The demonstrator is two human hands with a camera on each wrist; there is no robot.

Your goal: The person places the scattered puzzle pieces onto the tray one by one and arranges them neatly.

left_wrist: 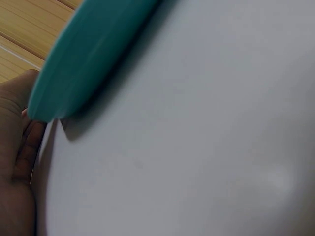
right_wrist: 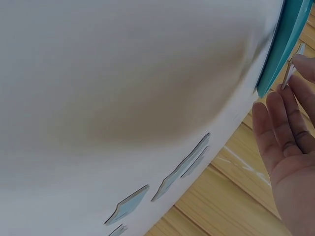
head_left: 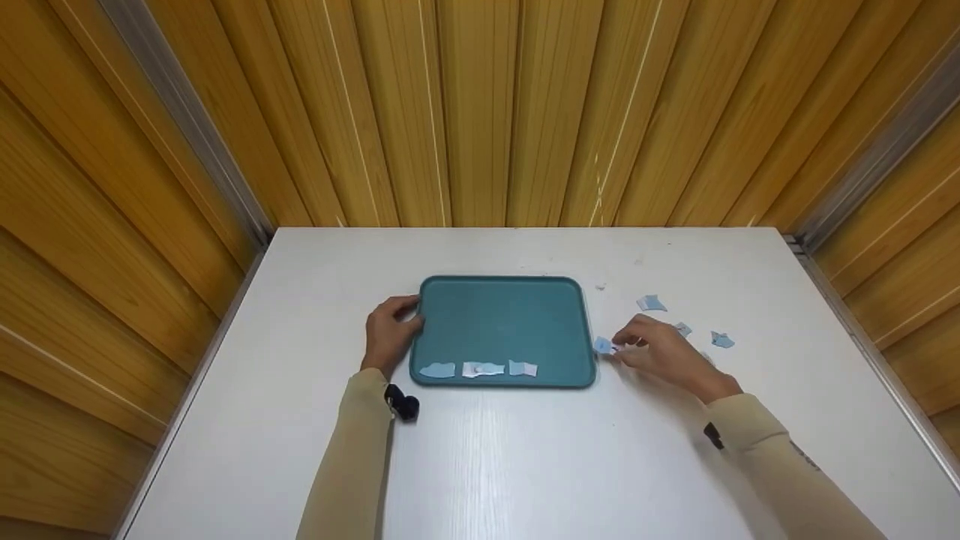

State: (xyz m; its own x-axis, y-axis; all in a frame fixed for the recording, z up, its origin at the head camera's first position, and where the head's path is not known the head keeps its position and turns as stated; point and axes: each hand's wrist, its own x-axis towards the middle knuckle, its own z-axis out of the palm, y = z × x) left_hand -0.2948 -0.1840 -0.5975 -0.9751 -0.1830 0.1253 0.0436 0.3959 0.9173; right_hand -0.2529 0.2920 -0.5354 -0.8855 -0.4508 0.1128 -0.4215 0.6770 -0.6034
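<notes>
A teal tray [head_left: 495,322] lies on the white table. My left hand [head_left: 388,330] grips the tray's left edge, thumb at the rim; in the left wrist view the fingers [left_wrist: 30,152] curl below the tray's edge [left_wrist: 74,73]. My right hand [head_left: 664,356] pinches a small torn light-blue scrap of paper [head_left: 604,346] between thumb and fingertips, just beside the tray's right rim. The right wrist view shows this scrap [right_wrist: 291,69] edge-on. Along the tray's near side lie three torn pieces in a row: a blue one [head_left: 437,370], a whitish one [head_left: 483,369] and a blue-and-white one [head_left: 523,368].
Several more torn pieces lie right of the tray, among them a larger scrap [head_left: 652,303] and a smaller scrap [head_left: 722,340]. Tiny white crumbs [head_left: 600,286] dot the table [head_left: 525,457]. Yellow wood-grain panels [head_left: 480,112] stand behind it and on both sides.
</notes>
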